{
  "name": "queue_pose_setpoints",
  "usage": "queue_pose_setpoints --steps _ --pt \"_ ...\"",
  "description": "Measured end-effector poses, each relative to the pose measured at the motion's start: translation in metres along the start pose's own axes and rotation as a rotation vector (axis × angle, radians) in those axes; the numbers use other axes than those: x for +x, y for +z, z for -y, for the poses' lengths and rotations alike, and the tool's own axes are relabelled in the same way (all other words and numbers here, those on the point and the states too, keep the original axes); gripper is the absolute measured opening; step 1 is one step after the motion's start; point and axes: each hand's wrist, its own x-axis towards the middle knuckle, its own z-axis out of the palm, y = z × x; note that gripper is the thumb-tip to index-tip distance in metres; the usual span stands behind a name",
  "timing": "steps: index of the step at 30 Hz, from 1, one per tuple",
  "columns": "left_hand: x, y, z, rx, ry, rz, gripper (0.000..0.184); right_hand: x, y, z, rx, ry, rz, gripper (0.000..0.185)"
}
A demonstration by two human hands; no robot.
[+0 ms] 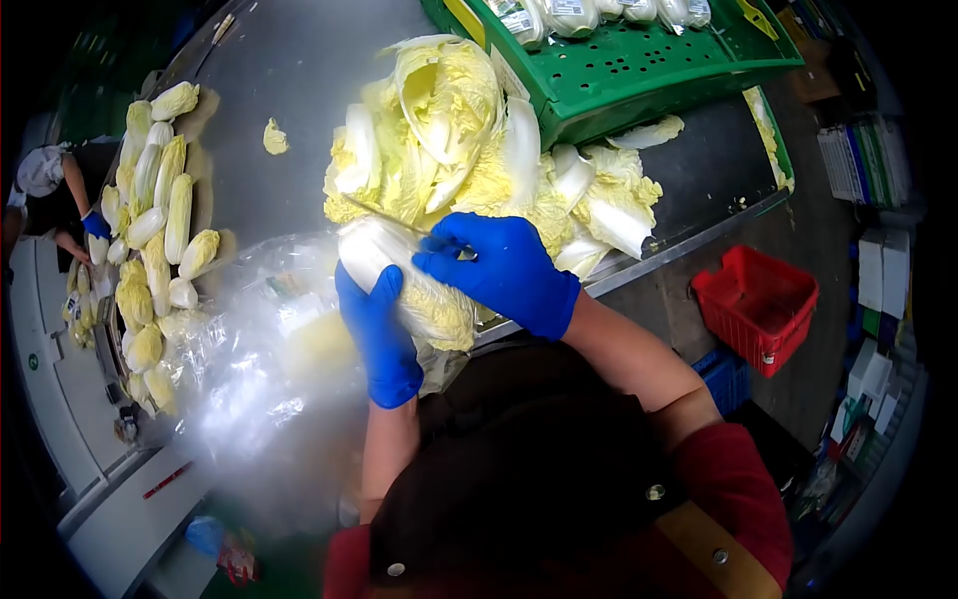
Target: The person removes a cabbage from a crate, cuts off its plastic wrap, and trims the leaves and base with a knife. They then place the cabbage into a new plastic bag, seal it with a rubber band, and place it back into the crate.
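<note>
In a blue glove, my left hand (379, 324) is wrapped round a napa cabbage (429, 299), whose white base points up and left and whose yellow leafy end points down and right. My right hand (494, 265), also gloved in blue, is closed in a pinch over the cabbage's upper side. A thin blade-like strip (384, 215) runs from its fingers past the white base; its handle is hidden. Just beyond both hands lies a heap of loose yellow and white leaves (439, 130).
Several whole cabbages (180, 215) line the table's left side, beside clear plastic bags (259, 329). A green crate (629, 80) with wrapped cabbages stands at the upper right. A red basket (758, 309) is on the floor at right. Another person's gloved hand (96, 224) is at far left.
</note>
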Motion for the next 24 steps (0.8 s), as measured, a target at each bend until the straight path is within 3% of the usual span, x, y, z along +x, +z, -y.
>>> queue_pose_setpoints --steps 6,9,12,16,17,22,24 --pt "-0.017 0.007 0.002 -0.108 -0.014 -0.052 0.061 -0.005 0.006 -0.005 0.051 -0.037 0.054 0.029" --pt "-0.015 0.008 -0.002 -0.055 -0.025 -0.06 0.061 -0.014 0.018 -0.01 -0.136 -0.221 -0.058 0.024" --pt "-0.011 -0.003 -0.003 -0.061 -0.053 0.03 0.056 -0.016 0.022 -0.009 -0.279 -0.208 -0.093 0.018" --pt "-0.005 -0.02 -0.018 -0.156 -0.209 0.084 0.051 -0.011 0.032 0.003 0.166 -0.063 -0.203 0.008" --pt "-0.001 -0.029 -0.018 -0.189 -0.263 0.082 0.051 -0.008 0.029 0.008 0.24 -0.015 -0.193 0.013" --pt "0.021 -0.065 -0.03 -0.417 -0.5 0.178 0.051 -0.024 0.004 0.023 -0.431 -0.188 0.016 0.027" --pt "0.03 -0.077 -0.028 -0.415 -0.538 0.121 0.056 -0.032 0.006 0.014 -0.516 -0.217 0.044 0.029"
